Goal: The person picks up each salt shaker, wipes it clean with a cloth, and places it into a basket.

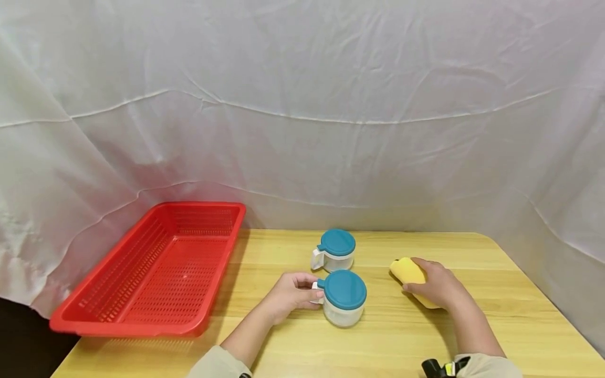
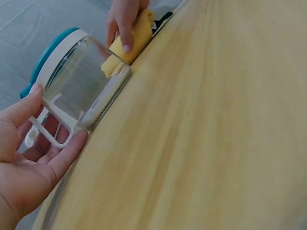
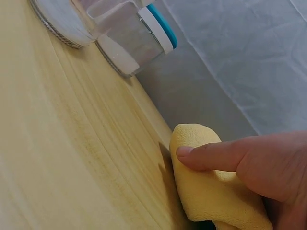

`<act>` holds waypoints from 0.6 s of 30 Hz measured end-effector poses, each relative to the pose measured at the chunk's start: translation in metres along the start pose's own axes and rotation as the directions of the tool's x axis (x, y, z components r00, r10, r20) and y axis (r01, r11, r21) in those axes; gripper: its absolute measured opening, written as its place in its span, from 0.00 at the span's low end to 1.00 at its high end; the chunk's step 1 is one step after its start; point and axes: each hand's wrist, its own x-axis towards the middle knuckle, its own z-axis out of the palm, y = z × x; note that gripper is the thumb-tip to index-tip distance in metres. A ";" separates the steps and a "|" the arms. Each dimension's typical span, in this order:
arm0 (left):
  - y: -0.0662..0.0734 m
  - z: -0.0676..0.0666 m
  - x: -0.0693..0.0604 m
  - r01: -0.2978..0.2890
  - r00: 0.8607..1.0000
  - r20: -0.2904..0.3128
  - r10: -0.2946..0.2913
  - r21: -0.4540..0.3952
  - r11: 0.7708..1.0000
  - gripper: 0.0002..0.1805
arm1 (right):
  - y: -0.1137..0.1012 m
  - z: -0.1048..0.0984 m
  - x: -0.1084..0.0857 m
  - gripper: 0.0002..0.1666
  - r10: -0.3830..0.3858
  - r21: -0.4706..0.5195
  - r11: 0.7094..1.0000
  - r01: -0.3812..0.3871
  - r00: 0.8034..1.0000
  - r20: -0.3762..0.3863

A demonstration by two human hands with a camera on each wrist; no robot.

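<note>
Two clear jars with teal lids and white handles stand on the table, one behind the other. My left hand (image 1: pixel 294 297) pinches the handle of the nearer jar (image 1: pixel 345 296); in the left wrist view the thumb lies at the top of the white handle (image 2: pixel 61 125) and a finger at its bottom. The farther jar (image 1: pixel 338 250) stands just behind, untouched. To the right, my right hand (image 1: pixel 438 284) grips a folded yellow cloth (image 1: pixel 407 271) on the table. In the right wrist view the thumb presses on the cloth (image 3: pixel 206 191), and something dark shows under it.
A red perforated basket (image 1: pixel 218 291) lies at the left of the wooden table (image 1: pixel 378 346). A pale cloth curtain (image 1: pixel 302 157) hangs behind the table and along its right side. The table's right edge slants past my right arm.
</note>
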 end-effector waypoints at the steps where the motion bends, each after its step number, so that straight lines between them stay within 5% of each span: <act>1: -0.001 0.001 0.000 -0.003 1.000 0.003 0.003 -0.015 1.000 0.18 | 0.000 0.000 0.000 0.50 0.001 -0.001 1.000 -0.001 1.000 -0.002; 18: -0.009 0.007 0.003 -0.013 0.997 -0.072 0.006 -0.097 0.995 0.17 | 0.000 0.003 0.002 0.50 0.008 -0.007 1.000 -0.008 1.000 -0.013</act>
